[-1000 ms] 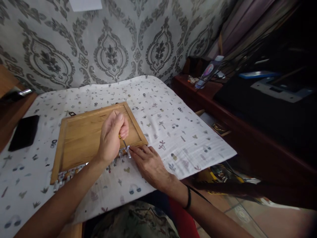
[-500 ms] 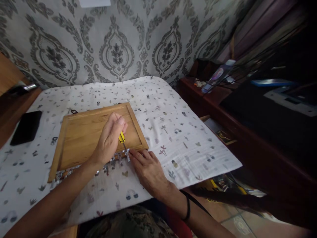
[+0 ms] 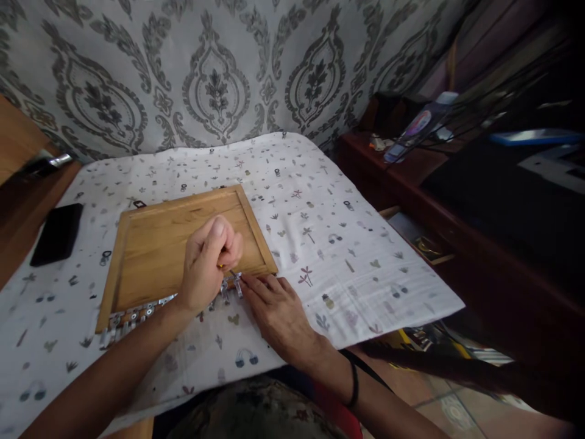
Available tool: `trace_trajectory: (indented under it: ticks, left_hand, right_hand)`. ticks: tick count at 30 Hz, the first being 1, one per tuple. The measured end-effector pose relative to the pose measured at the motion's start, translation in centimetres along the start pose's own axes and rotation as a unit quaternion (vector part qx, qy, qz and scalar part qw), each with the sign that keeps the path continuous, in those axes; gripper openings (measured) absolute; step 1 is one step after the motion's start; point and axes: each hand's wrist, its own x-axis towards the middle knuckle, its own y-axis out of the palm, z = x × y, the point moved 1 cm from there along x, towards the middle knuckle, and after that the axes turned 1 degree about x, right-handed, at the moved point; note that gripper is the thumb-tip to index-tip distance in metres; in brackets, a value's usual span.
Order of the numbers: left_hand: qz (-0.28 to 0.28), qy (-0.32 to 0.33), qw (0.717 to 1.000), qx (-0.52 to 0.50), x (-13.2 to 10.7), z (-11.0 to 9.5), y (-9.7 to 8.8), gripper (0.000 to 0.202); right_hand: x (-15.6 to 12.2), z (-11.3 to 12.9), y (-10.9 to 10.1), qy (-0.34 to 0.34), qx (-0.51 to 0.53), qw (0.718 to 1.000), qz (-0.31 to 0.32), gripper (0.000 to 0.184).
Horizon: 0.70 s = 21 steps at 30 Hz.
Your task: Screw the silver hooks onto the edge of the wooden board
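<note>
A wooden framed panel lies flat on a white patterned cloth. A row of metal hooks runs along its near edge. My left hand is closed round a small yellow-handled screwdriver, its tip down at the rightmost metal hook. My right hand lies on the cloth beside the panel's near right corner, fingertips pressed against that hook.
A black phone lies on the cloth at the left. A dark wooden cabinet stands to the right with a bottle and cables on it. A patterned wall is behind the table.
My left hand has turned and lowered on the screwdriver, hiding most of its yellow handle. My right hand stays at the hook. The camera has shifted slightly.
</note>
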Motion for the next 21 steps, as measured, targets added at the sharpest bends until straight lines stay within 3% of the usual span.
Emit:
trace_trajectory:
  ticks: [7, 12, 18, 21]
  left_hand:
    - [0.079, -0.054, 0.995, 0.021, 0.8, 0.3, -0.8, 0.031]
    - [0.083, -0.042, 0.984, 0.155, 1.3, -0.1, -1.2, 0.045]
    - [0.036, -0.080, 0.995, 0.037, 1.5, 0.0, -0.2, 0.054]
    - [0.068, -0.093, 0.993, 0.002, 1.6, 0.3, 0.0, 0.051]
  right_hand:
    - [-0.2, -0.1, 0.3, 0.003, -0.002, 1.000, 0.015, 0.041]
    - [-0.2, -0.2, 0.5, -0.005, -0.010, 1.000, 0.001, 0.039]
    - [-0.2, -0.2, 0.4, -0.007, -0.009, 1.000, 0.004, 0.036]
    - [-0.1, -0.2, 0.4, -0.004, -0.013, 1.000, 0.011, 0.038]
